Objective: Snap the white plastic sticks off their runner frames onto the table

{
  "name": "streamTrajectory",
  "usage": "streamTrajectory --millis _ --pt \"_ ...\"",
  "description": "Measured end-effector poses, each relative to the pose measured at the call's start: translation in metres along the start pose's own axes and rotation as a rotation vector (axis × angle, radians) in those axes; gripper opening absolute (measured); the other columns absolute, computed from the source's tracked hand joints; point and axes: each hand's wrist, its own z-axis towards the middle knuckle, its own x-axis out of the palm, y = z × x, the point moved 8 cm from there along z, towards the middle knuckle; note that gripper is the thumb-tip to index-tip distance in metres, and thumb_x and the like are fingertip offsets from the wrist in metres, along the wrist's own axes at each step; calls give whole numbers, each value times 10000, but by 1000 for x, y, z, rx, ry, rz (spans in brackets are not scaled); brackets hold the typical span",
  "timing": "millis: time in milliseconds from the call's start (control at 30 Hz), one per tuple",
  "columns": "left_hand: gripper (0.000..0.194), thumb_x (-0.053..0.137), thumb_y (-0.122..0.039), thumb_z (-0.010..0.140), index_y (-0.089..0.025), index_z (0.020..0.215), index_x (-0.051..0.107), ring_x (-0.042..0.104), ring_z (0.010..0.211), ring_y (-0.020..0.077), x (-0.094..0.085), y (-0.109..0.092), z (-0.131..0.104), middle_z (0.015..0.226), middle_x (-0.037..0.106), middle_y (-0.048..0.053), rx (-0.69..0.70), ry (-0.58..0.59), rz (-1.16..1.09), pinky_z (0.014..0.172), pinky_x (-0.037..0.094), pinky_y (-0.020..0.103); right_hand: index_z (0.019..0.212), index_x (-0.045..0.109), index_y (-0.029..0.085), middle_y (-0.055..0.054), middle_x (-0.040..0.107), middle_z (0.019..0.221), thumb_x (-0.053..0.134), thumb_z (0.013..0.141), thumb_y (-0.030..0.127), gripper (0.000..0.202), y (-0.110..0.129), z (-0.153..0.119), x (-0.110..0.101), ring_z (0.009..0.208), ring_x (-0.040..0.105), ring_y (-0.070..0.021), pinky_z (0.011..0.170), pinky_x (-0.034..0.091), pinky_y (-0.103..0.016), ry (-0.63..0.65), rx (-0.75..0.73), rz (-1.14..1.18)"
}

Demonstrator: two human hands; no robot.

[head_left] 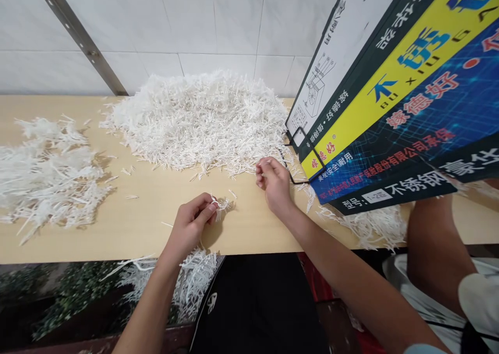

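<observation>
My left hand (194, 216) is closed in a pinch around a small bunch of thin white strands (223, 204), whose loose ends stick out to the right over the table. Farther right, my right hand (275, 182) has its thumb and fingertips pressed together at the front edge of a large heap of short white strands (206, 120). Something thin and pale shows at those fingertips, too small to make out. The two hands are apart, both just above the light wooden table (148, 187).
A looser pile of white strands (50, 172) lies on the left. On the right, a big printed box (390, 99) leans in a black wire stand (298, 180). Beyond it is another person's arm (436, 250). More strands (195, 276) hang below the front edge. White tiles (156, 21) back the table.
</observation>
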Motion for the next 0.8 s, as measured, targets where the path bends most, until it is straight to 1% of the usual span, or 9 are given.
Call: streamTrajectory --millis 67,167,233,300,367,467,600,700,800 --pt "284 645 -431 950 -200 804 567 458 617 119 0 -3 1 660 566 -22 8 -1 -78 604 309 251 1047 667 213 -70 675 1015 637 915 302 163 14 -5 14 803 602 -175 591 451 -264 142 -128 -197" --pt "269 660 -446 941 -204 865 571 397 547 100 -1 -5 2 681 602 -22 12 -20 -144 546 268 245 1276 667 234 -104 651 1325 612 899 192 384 34 -24 42 1112 618 -238 759 523 -315 415 -313 -370" --pt "269 661 -447 943 -203 868 575 398 542 97 -2 -7 2 688 609 -19 32 -18 -146 536 262 242 1292 684 244 -92 667 1333 629 904 193 396 35 -37 57 1106 635 -235 817 530 -330 618 -304 -355" --pt "268 654 -444 951 -198 867 587 404 552 96 -3 -7 1 705 623 -12 48 -5 -131 538 267 241 1207 736 228 -70 740 1155 685 917 260 296 26 -42 64 893 667 -187 746 518 -298 727 -199 -336" --pt "264 651 -445 954 -196 882 600 405 561 96 -3 -6 1 713 631 -9 48 -4 -120 546 277 239 1044 778 194 -39 755 917 719 928 356 208 15 -39 63 678 613 -133 634 469 -258 709 -83 -336" --pt "279 676 -473 929 -201 922 616 436 600 108 -3 -2 1 667 576 -28 16 -43 -85 572 299 232 843 764 168 -19 706 730 761 890 433 268 4 -30 57 600 576 -122 568 432 -244 615 16 -246" --pt "354 718 -535 874 -183 864 676 380 602 104 4 2 3 630 470 -40 -79 -44 116 547 236 233 833 765 174 -30 705 728 778 841 414 240 -2 -25 52 626 638 -156 577 483 -269 505 90 -36" --pt "384 698 -540 874 -169 771 689 336 592 98 7 0 4 614 433 -34 -79 -34 191 541 197 244 846 773 175 -26 680 698 754 845 362 188 -4 -22 43 574 598 -147 534 454 -267 386 54 -19" --pt "391 723 -509 845 -163 682 642 323 575 92 1 2 1 582 389 -36 -92 -80 142 537 183 247 841 743 176 3 605 624 717 878 342 172 -3 -11 18 531 517 -123 514 403 -255 172 -12 24"
